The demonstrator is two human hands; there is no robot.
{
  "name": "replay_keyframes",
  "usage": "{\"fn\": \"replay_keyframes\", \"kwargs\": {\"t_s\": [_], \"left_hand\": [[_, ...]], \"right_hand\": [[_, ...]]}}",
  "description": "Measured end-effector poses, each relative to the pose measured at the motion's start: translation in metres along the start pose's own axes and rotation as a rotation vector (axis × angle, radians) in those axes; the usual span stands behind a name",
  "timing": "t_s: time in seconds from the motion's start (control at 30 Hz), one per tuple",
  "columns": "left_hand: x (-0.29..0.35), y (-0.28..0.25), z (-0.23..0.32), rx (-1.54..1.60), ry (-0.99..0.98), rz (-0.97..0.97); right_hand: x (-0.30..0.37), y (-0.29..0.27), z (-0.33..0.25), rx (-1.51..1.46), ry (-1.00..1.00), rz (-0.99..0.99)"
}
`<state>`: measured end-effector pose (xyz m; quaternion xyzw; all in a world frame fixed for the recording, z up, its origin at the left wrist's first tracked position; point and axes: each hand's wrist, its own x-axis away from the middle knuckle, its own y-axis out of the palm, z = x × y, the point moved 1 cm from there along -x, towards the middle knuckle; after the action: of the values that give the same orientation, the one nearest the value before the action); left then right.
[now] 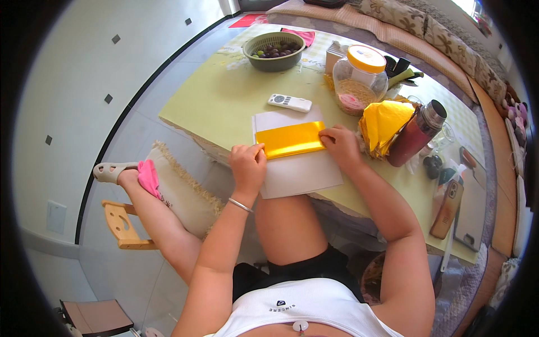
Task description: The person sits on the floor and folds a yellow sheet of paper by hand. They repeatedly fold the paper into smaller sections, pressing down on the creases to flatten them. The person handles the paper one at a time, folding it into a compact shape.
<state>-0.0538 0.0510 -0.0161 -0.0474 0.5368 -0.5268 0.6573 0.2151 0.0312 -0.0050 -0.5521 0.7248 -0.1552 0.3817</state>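
Left hand (247, 164) and right hand (339, 145) pinch opposite ends of a folded yellow paper (292, 139) on a white sheet (297, 174) on the surface (224, 106).

A home living room: patterned sofa (426, 28), low table (224, 106), tiled floor (67, 84).

The person wears a white sleeveless top, black shorts, a thin silver bracelet (240, 205) and a pale sandal (109, 171).
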Motion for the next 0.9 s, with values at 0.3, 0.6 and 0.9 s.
{"fn": "replay_keyframes", "kwargs": {"t_s": [0.3, 0.6, 0.9], "left_hand": [[0.001, 0.002, 0.001, -0.066, -0.002, -0.047], [-0.005, -0.004, 0.01, -0.182, 0.09, -0.08], [-0.016, 0.005, 0.008, 0.076, 0.357, -0.396]], "right_hand": [[-0.001, 0.002, 0.007, -0.017, -0.028, 0.001], [0.0, 0.002, 0.007, -0.024, -0.005, 0.005], [-0.001, 0.0, 0.001, -0.001, 0.009, -0.001]]}}
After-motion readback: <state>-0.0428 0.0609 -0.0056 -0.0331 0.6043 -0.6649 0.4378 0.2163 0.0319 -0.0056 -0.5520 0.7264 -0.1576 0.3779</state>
